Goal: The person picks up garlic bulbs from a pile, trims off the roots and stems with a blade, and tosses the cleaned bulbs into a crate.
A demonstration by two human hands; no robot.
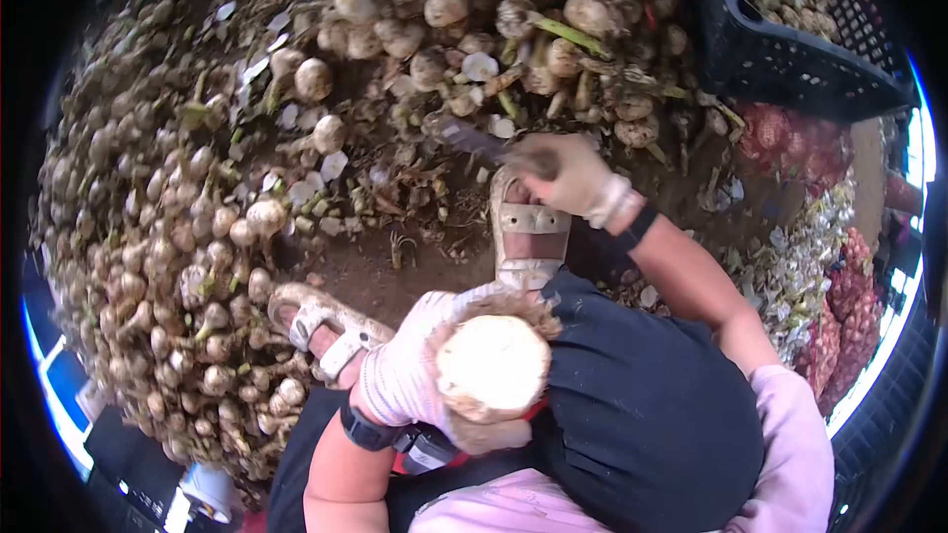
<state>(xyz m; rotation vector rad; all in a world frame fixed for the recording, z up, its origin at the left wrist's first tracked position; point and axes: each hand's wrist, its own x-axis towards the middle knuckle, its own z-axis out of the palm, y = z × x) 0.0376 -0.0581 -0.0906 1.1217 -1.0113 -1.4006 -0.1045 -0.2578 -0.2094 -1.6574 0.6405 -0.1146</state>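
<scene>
My left hand, in a pale knitted glove, is closed around a large garlic bulb close to the camera. The bulb's pale face is turned up and overexposed, with a shaggy brown rim. Some of my fingers are hidden behind it. Further forward, my gloved right hand grips the handle of a knife above my sandalled foot. Its dark blade points left, blurred against the littered ground.
Garlic bulbs are heaped on the left, and more bulbs lie ahead. A black crate with garlic stands at the upper right, near red net bags. Trimmings and peelings litter the ground around my sandals.
</scene>
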